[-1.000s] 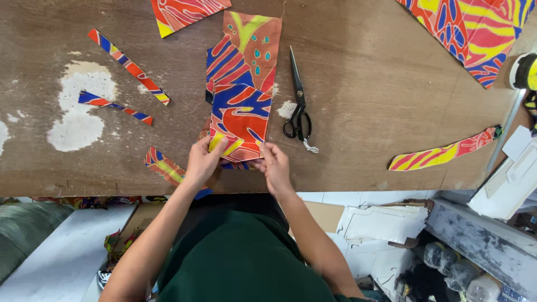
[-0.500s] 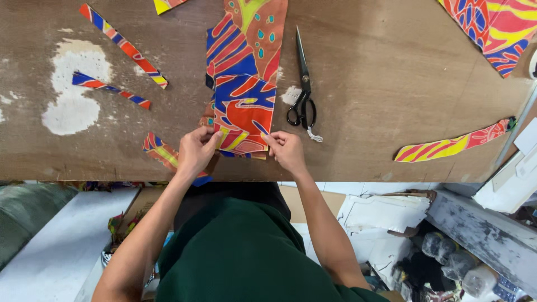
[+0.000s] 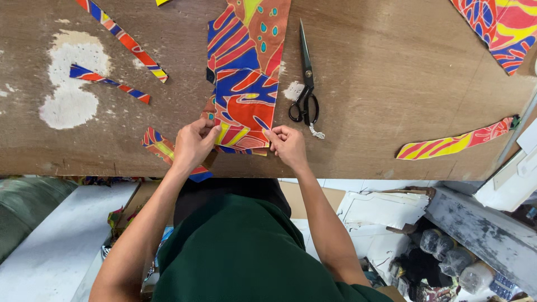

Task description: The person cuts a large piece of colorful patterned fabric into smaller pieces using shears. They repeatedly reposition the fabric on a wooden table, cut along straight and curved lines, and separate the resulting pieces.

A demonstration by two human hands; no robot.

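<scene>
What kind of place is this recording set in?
Probably a tailoring or fabric-cutting workshop. Brightly patterned red, blue and yellow cloth pieces lie on a worn brown wooden worktable, with black-handled shears beside them and narrow offcut strips scattered around.

Black scissors [image 3: 305, 84], fabric strips [image 3: 120, 33], perhaps offcuts

Your right hand [image 3: 288, 146] has bare counter [image 3: 380, 78] open toward three o'clock, until the curved strip [image 3: 456, 142]. At one o'clock, scissors [image 3: 305, 78] block you. Your left hand [image 3: 193, 145] meets fabric scraps [image 3: 112, 85] at ten o'clock.
</scene>
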